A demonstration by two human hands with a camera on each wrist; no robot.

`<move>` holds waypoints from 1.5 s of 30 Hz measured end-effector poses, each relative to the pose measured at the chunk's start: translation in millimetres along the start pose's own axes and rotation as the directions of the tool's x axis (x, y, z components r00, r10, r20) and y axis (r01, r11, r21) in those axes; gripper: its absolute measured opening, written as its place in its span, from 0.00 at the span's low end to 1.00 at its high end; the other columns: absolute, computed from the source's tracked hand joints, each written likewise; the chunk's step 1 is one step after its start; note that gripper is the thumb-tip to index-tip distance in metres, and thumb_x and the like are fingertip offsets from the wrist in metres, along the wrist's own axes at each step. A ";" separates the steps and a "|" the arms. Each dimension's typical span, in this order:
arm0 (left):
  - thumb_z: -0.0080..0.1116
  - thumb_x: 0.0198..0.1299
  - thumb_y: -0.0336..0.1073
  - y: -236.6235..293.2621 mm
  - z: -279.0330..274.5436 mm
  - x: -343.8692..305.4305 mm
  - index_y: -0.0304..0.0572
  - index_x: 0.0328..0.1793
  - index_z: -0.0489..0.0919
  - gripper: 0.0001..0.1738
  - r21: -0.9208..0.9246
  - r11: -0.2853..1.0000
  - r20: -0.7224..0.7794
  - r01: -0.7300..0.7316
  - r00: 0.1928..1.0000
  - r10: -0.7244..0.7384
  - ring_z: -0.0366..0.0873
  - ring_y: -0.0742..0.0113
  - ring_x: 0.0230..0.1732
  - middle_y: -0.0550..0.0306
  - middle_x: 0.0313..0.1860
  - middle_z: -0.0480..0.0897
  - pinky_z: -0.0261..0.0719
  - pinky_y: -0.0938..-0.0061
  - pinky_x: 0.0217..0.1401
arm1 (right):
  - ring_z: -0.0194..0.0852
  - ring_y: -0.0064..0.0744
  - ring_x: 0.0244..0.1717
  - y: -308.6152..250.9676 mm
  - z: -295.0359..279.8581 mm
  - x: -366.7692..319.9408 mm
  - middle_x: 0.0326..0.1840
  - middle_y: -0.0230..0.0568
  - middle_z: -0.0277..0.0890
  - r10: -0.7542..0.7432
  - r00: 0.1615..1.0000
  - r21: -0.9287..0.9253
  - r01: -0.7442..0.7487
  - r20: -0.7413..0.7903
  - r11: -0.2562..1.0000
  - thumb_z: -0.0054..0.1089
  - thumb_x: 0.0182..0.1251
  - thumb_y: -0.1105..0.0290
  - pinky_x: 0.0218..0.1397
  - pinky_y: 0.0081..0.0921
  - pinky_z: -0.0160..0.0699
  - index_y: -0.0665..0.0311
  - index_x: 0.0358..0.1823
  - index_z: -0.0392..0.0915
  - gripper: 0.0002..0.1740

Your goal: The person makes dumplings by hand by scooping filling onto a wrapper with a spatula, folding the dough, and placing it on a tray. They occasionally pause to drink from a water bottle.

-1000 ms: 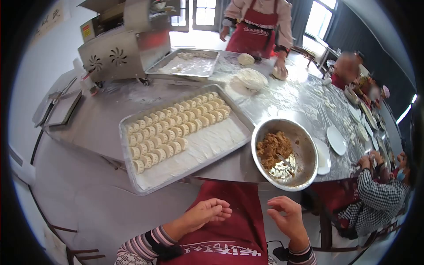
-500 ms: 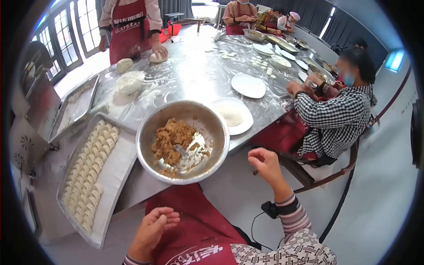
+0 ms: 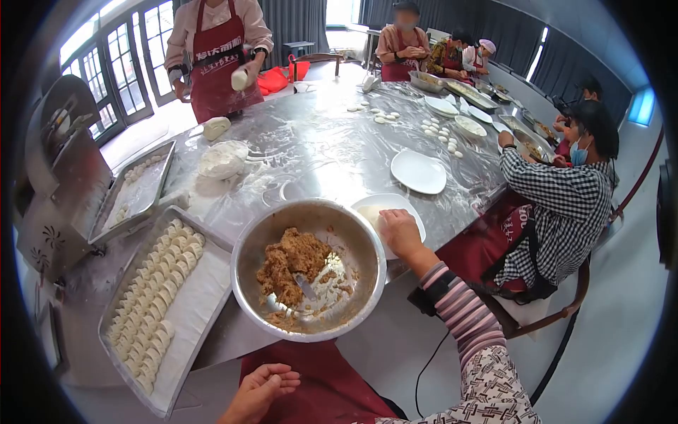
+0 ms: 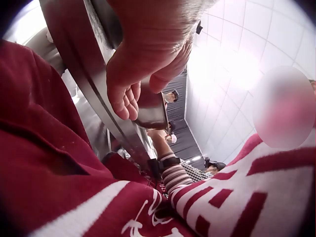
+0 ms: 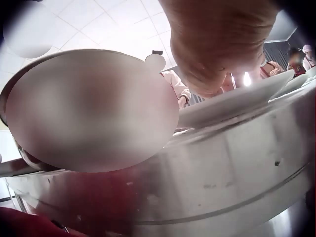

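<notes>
In the head view the right hand reaches over a white plate and its fingers are at the pale round wrappers lying there; whether they pinch one is hidden. The right wrist view shows that hand above the plate's edge. Low in front of the apron, the left hand hangs with relaxed, slightly bent fingers, holding nothing; the left wrist view shows it too. Between the hands stands a steel bowl with brown filling and a utensil partly sunk in it.
Left of the bowl, a tray holds rows of crimped dumplings. Behind it are another tray and dough. A second white plate lies farther back. A person in a checked shirt sits at the right.
The right hand has moved forward onto the plate beside the bowl. The head view has swung rightward since the first frame. The person across the table has lifted a piece of dough.
</notes>
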State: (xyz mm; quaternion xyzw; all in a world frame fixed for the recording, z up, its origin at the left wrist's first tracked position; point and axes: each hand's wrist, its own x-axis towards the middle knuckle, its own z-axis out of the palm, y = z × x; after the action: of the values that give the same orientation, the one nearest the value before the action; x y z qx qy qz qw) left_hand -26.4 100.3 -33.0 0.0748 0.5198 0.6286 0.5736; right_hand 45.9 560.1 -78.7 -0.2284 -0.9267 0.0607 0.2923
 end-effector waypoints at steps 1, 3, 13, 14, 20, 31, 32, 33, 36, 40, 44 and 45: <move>0.52 0.68 0.31 -0.9 -0.8 1.0 0.33 0.61 0.71 0.17 -0.003 1.000 0.003 -0.008 1.000 0.008 0.78 0.57 0.56 0.43 0.55 0.78 0.77 0.64 0.61 | 0.75 0.49 0.49 -4.6 -5.0 2.4 0.45 0.49 0.78 0.004 1.000 -0.071 -0.003 0.012 0.997 0.61 0.52 0.72 0.56 0.40 0.71 0.64 0.49 0.79 0.19; 0.53 0.69 0.37 -5.7 -3.2 2.9 0.35 0.60 0.72 0.18 0.007 0.998 0.021 -0.058 0.998 0.058 0.79 0.63 0.52 0.50 0.53 0.80 0.78 0.72 0.56 | 0.75 0.48 0.46 -9.1 -7.2 6.0 0.43 0.47 0.78 0.021 1.000 -0.090 -0.021 -0.001 0.996 0.61 0.52 0.72 0.53 0.40 0.72 0.63 0.45 0.80 0.16; 0.53 0.69 0.34 8.2 11.6 -9.3 0.35 0.62 0.71 0.18 0.160 0.958 0.090 -0.236 0.970 0.224 0.79 0.65 0.52 0.51 0.53 0.80 0.76 0.74 0.57 | 0.77 0.48 0.34 -9.1 -56.1 -9.6 0.29 0.45 0.76 0.116 0.989 0.035 -0.113 -0.093 0.993 0.62 0.52 0.73 0.37 0.41 0.76 0.61 0.29 0.80 0.03; 0.54 0.68 0.34 11.3 16.8 -14.1 0.35 0.62 0.71 0.18 0.186 0.940 0.083 -0.285 0.958 0.274 0.79 0.65 0.52 0.51 0.53 0.80 0.76 0.74 0.58 | 0.77 0.48 0.32 -17.8 -72.6 -11.9 0.29 0.44 0.76 0.050 0.986 0.012 -0.049 -0.158 0.999 0.62 0.53 0.75 0.34 0.40 0.76 0.61 0.30 0.79 0.03; 0.62 0.60 0.29 33.2 33.6 -16.5 0.34 0.62 0.70 0.24 0.589 0.514 0.177 -0.623 0.720 0.671 0.78 0.61 0.57 0.46 0.56 0.77 0.76 0.69 0.60 | 0.80 0.49 0.31 -142.3 -170.6 -42.3 0.29 0.47 0.78 -0.236 0.945 0.200 0.282 -0.224 0.938 0.62 0.51 0.81 0.33 0.35 0.78 0.64 0.31 0.78 0.06; 0.58 0.62 0.29 24.8 30.9 -42.9 0.33 0.54 0.78 0.15 0.560 0.591 0.027 -0.581 0.725 0.688 0.83 0.71 0.43 0.48 0.41 0.85 0.80 0.75 0.46 | 0.80 0.41 0.32 -300.0 -128.7 -87.1 0.32 0.39 0.78 -0.630 0.771 0.492 0.587 -0.096 0.643 0.61 0.50 0.75 0.37 0.36 0.77 0.63 0.36 0.78 0.09; 0.57 0.63 0.28 21.6 22.4 -43.4 0.33 0.52 0.80 0.13 0.589 0.537 0.005 -0.603 0.668 0.744 0.81 0.74 0.42 0.51 0.42 0.86 0.79 0.76 0.45 | 0.79 0.42 0.33 -299.9 -123.0 -87.6 0.34 0.42 0.79 -0.589 0.795 0.517 0.568 -0.143 0.640 0.62 0.52 0.76 0.38 0.36 0.78 0.63 0.39 0.79 0.11; 0.57 0.63 0.28 19.3 11.1 -45.2 0.33 0.52 0.80 0.13 0.587 0.548 -0.002 -0.596 0.675 0.738 0.81 0.74 0.42 0.51 0.42 0.86 0.79 0.76 0.45 | 0.79 0.45 0.33 -301.7 -131.0 -83.8 0.35 0.44 0.79 -0.535 0.834 0.513 0.521 -0.136 0.682 0.63 0.51 0.78 0.40 0.37 0.78 0.64 0.41 0.79 0.13; 0.57 0.64 0.29 13.3 -23.3 -54.7 0.32 0.51 0.81 0.12 0.502 0.633 -0.160 -0.590 0.655 0.738 0.81 0.73 0.41 0.55 0.42 0.85 0.79 0.78 0.45 | 0.79 0.44 0.31 -272.1 -146.9 -71.0 0.34 0.44 0.78 -0.302 0.945 0.462 0.326 -0.127 0.825 0.67 0.48 0.79 0.36 0.35 0.78 0.64 0.42 0.78 0.16; 0.58 0.64 0.30 9.8 -50.0 -62.6 0.32 0.53 0.78 0.13 0.045 0.826 -0.265 -0.562 0.791 0.552 0.84 0.67 0.42 0.52 0.45 0.84 0.84 0.72 0.47 | 0.79 0.41 0.31 -209.3 -136.2 -63.9 0.32 0.42 0.77 -0.061 0.996 0.267 0.074 -0.058 0.961 0.68 0.49 0.77 0.33 0.33 0.77 0.65 0.45 0.78 0.19; 0.59 0.63 0.30 6.9 -46.8 -56.1 0.32 0.50 0.80 0.12 -0.106 0.863 -0.259 -0.495 0.851 0.456 0.83 0.68 0.42 0.52 0.44 0.85 0.83 0.73 0.47 | 0.79 0.43 0.34 -203.5 -113.3 -58.4 0.33 0.44 0.78 -0.038 0.974 0.266 -0.023 0.222 0.964 0.69 0.48 0.73 0.38 0.37 0.76 0.65 0.50 0.77 0.24; 0.59 0.63 0.30 3.9 -43.9 -50.0 0.32 0.49 0.80 0.11 -0.022 0.852 -0.232 -0.523 0.832 0.504 0.83 0.69 0.42 0.52 0.43 0.85 0.83 0.74 0.47 | 0.79 0.43 0.34 -201.5 -108.3 -57.5 0.33 0.44 0.78 -0.039 0.974 0.272 -0.023 0.224 0.962 0.69 0.48 0.73 0.38 0.37 0.76 0.65 0.50 0.77 0.24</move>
State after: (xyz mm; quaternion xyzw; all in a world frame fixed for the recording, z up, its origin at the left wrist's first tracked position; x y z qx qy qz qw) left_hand -42.7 36.3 -24.7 0.1182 0.5132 0.7851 0.3260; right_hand 71.1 352.4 30.3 -0.1738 -0.9377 0.2121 0.2134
